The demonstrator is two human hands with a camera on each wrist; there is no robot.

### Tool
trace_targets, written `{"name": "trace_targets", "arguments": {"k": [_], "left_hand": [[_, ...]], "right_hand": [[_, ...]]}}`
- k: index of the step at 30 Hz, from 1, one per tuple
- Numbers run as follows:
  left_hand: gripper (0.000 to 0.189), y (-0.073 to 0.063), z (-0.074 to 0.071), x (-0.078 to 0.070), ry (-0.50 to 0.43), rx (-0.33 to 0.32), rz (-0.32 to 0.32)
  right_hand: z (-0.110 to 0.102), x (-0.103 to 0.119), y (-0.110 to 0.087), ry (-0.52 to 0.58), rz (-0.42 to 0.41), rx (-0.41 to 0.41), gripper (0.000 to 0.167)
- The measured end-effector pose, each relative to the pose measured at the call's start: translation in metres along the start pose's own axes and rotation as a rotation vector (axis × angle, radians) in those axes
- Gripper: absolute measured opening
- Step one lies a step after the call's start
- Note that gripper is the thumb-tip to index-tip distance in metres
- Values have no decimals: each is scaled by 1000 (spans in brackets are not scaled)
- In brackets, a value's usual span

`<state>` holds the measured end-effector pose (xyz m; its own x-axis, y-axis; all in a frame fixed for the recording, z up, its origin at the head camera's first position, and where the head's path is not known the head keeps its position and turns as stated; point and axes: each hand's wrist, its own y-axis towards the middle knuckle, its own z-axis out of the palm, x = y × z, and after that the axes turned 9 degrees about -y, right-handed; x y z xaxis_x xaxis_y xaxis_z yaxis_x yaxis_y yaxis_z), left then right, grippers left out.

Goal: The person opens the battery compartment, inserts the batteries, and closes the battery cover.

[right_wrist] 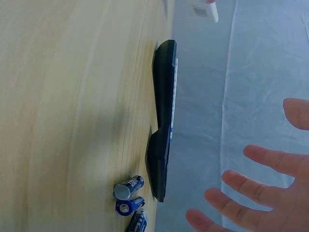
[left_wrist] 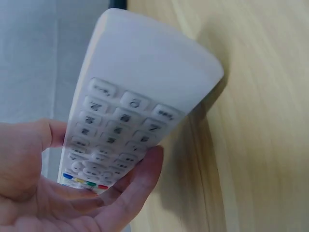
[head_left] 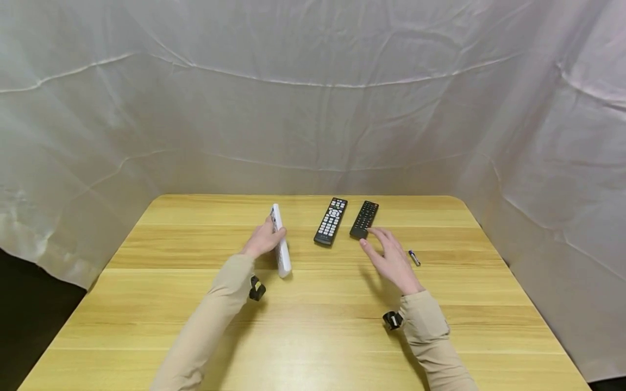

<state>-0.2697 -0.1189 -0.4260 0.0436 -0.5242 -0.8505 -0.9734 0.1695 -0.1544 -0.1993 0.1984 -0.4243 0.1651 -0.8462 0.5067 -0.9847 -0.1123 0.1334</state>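
Observation:
My left hand (head_left: 263, 240) grips a white remote control (head_left: 283, 259) by its long edges, thumb on one side and fingers on the other. The remote is tipped on its side over the table; in the left wrist view its rubbery keys (left_wrist: 116, 129) face my palm. My right hand (head_left: 393, 265) hovers with spread fingers and holds nothing. Just beyond its fingertips lies a slim black remote (head_left: 365, 218), and left of that a longer black remote with white keys (head_left: 331, 221). Three small blue batteries (right_wrist: 129, 187) lie close together in the right wrist view.
The wooden table (head_left: 313, 331) has rounded far corners. Behind it and along both sides hangs a pale, creased curtain (head_left: 313, 125). From above, one battery (head_left: 414, 257) shows right of my right hand. Each wrist wears a black camera mount (head_left: 393, 320).

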Motion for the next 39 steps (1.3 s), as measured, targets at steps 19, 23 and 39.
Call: {"name": "trace_targets", "arguments": {"k": [19,23,39], "left_hand": [[71,-21,-6,6,-604,281,-34],[71,-24,-4,7,-619,282,-22],[65,-38,5,2,-636,184,38]], "right_hand": [[-2,2,-2,11,6,78,66],[-2,2,-2,12,0,85,66],[-2,4,-4,10,3,116,66]]}}
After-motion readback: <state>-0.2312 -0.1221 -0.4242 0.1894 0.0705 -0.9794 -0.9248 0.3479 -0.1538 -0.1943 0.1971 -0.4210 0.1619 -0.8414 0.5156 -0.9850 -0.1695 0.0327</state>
